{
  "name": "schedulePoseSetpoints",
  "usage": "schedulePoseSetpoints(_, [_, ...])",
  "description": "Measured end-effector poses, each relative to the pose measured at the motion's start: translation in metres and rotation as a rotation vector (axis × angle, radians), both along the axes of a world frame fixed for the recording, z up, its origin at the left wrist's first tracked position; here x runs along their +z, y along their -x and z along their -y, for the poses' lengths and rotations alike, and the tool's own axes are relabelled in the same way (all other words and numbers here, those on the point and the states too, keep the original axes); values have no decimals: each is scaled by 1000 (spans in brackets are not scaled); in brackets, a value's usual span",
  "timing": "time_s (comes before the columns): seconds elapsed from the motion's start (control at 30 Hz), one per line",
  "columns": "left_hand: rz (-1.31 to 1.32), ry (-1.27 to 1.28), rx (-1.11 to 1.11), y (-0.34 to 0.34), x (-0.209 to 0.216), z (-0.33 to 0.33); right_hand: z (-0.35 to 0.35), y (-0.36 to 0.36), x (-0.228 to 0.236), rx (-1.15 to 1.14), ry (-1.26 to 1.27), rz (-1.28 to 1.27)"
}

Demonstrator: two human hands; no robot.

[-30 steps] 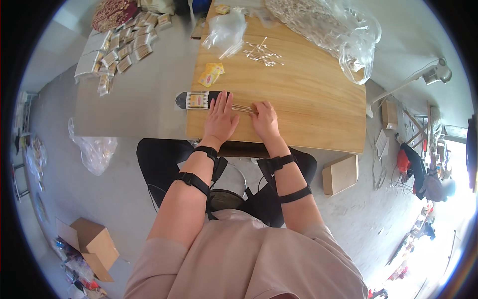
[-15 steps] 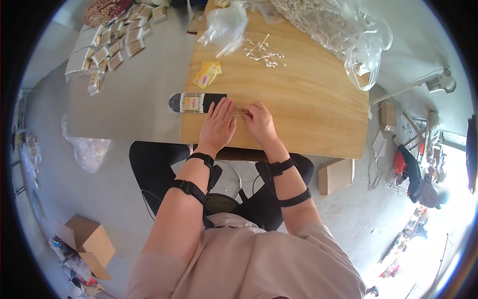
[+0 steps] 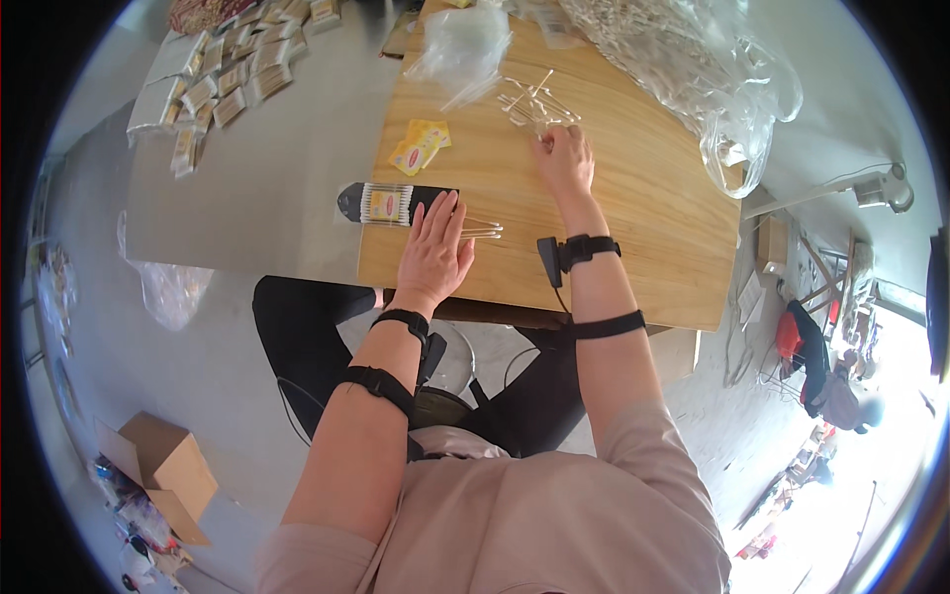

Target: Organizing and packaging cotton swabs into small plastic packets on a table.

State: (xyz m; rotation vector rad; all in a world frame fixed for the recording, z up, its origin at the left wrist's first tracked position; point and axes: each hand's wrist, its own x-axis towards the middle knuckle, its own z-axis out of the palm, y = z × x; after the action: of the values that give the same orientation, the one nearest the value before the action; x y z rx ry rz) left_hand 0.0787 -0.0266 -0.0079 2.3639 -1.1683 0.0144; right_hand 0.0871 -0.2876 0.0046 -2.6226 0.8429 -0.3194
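Note:
My left hand (image 3: 433,247) lies flat, fingers stretched out, over the right end of a black board (image 3: 349,203). On that board sits a row of cotton swabs with a yellow label (image 3: 385,204). A few loose swabs (image 3: 483,231) stick out to the right from under the left hand; their other ends are hidden. Farther off, my right hand (image 3: 567,160) reaches to the near edge of a loose pile of white-tipped cotton swabs (image 3: 539,101). Its fingers are bent and pressed together, and the fingertips hide whatever is between them. Yellow printed cards (image 3: 421,147) lie left of this hand.
Clear plastic bags (image 3: 460,49) lie at the far side of the wooden table (image 3: 643,228). A large clear bag of swabs (image 3: 683,69) fills the far right. Many small packs (image 3: 233,79) cover the grey table's far left. A lamp (image 3: 876,190) stands at right.
My right hand has moved away from beside the left hand, forward and right to the swab pile. Loose swabs by the left hand now show. The left hand stays flat in place.

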Motion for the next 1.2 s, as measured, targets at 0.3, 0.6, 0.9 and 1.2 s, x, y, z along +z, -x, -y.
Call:
schedulePoseSetpoints(0.3, [-23,-28,22,-3,-1,1,-65,51,7,193,-269,37])
schedulePoseSetpoints(0.6, [-39,-76,44,-3,-2,2,-61,54,5,50,-338,100])
schedulePoseSetpoints(0.9, [-39,-73,45,-2,-3,0,-69,50,4,80,-214,105])
schedulePoseSetpoints(1.2, [-51,-63,35,-2,-1,3,-82,62,5,254,-252,90])
